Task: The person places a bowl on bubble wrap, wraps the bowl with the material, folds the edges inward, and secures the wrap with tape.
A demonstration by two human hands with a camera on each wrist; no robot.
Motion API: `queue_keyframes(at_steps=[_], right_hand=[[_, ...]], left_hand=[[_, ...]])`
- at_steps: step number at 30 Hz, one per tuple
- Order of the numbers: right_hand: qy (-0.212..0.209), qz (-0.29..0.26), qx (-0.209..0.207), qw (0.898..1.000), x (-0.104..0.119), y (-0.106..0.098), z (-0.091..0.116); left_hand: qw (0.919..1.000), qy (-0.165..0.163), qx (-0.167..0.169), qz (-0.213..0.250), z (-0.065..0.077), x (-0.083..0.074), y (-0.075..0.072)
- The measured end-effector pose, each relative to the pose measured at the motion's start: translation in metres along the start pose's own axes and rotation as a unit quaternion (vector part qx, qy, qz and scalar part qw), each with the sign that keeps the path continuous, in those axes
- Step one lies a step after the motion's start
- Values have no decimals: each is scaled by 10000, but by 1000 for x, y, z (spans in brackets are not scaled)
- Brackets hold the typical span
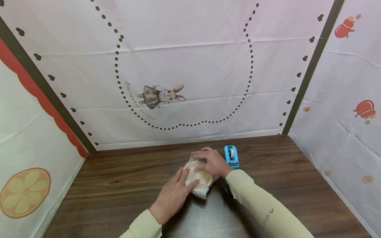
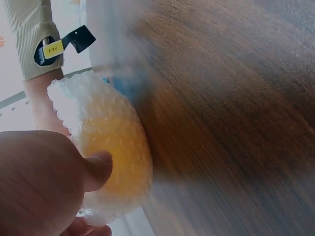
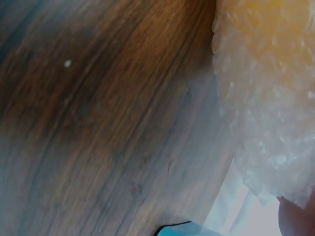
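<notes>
A roundish yellow-orange item wrapped in clear bubble wrap (image 1: 200, 183) is between both hands over the table; the wrap blurs what it is. My left hand (image 1: 172, 195) grips its left and near side. In the left wrist view, the thumb of that hand (image 2: 39, 177) presses the wrap's (image 2: 123, 147) face while other fingertips show at its lower edge. From the far right, my right hand (image 1: 212, 162) holds the wrap with fingers and thumb bent over its upper part. The right wrist view shows crinkled bubble wrap (image 3: 266, 98) close up, with little of that hand visible.
A blue tape dispenser (image 1: 231, 156) with a roll in it stands just beyond the right wrist. The dark wood table (image 1: 125, 175) ends at a printed cloth wall (image 1: 190, 72) behind, with similar cloth at both sides.
</notes>
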State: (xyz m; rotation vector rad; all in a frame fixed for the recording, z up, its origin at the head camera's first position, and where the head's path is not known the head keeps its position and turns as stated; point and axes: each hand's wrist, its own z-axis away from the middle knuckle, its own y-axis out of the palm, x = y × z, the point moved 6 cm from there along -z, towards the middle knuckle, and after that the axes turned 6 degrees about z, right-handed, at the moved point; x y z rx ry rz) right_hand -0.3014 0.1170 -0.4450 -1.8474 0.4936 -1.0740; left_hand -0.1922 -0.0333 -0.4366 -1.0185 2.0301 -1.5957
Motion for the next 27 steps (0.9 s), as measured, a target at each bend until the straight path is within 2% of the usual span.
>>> queue_keyframes(at_steps=[7, 15, 20, 24, 27], right_hand=[[179, 40, 184, 9997, -4, -3, 3], [308, 191, 327, 9988, -6, -7, 6], [335, 410, 371, 9979, -5, -12, 9], [282, 599, 342, 9972, -4, -18, 11], [273, 786, 311, 9960, -4, -21, 13]], left_hand=[[9999, 70, -105, -114, 0, 1, -1], [9998, 76, 184, -91, 0, 4, -1], [9978, -97, 486, 430, -1, 8, -2], [9910, -377, 911, 901, -4, 14, -1], [9852, -589, 1090, 1188, -6, 18, -1]])
